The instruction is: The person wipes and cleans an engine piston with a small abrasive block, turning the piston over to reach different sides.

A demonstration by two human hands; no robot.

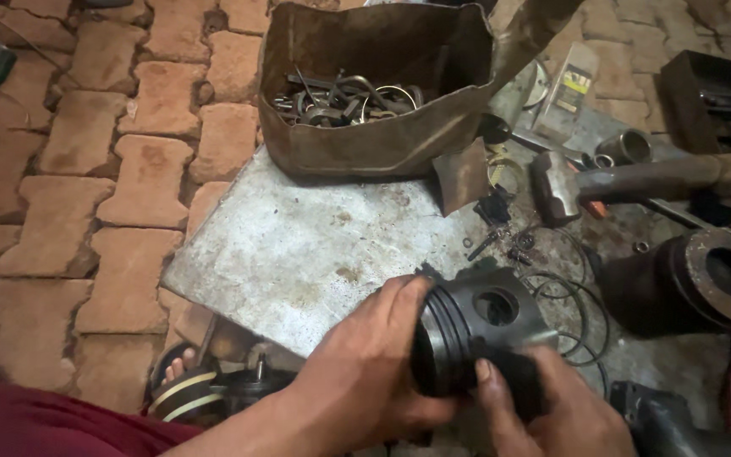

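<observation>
While both grip it, dark piston (pixel 475 326) between left hand (pixel 365 372), right hand (pixel 552 406), above metal sheet (pixel 298 245)

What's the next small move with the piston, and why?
Probably turn the piston a little in the left hand so the ring grooves face up. Both hands grip it above the metal sheet; the right hand covers its lower skirt, and thin rings lie loose beside it. Whether any ring is seated can't be told.
</observation>
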